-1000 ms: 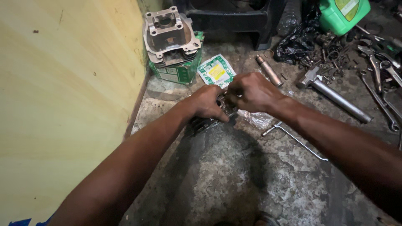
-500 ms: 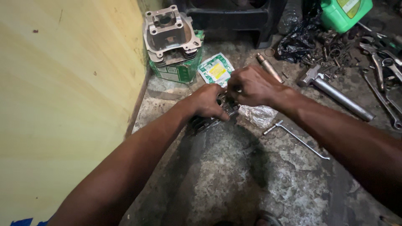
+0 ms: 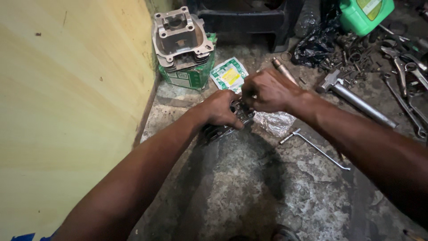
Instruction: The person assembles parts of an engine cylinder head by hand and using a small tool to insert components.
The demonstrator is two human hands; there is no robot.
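Both hands meet over a dark finned engine part [image 3: 219,130] resting on the stained concrete floor. My left hand [image 3: 222,109] grips that part from the left, fingers curled around its top. My right hand [image 3: 267,91] presses on the top of the same part from the right, fingers pinched together; what they pinch is hidden. A crumpled clear plastic bag [image 3: 276,122] lies just right of the part.
A grey cylinder head [image 3: 180,38] sits on a green box [image 3: 189,76] by the yellow wall [image 3: 67,111]. Nearby lie a green-yellow packet [image 3: 228,74], an L-shaped wrench [image 3: 314,147], a hammer [image 3: 352,99], a green jug [image 3: 365,14], pliers and loose parts [image 3: 401,67].
Both hands stay on the finned part. The right hand has shifted slightly on top of it, and the view has drifted a little.
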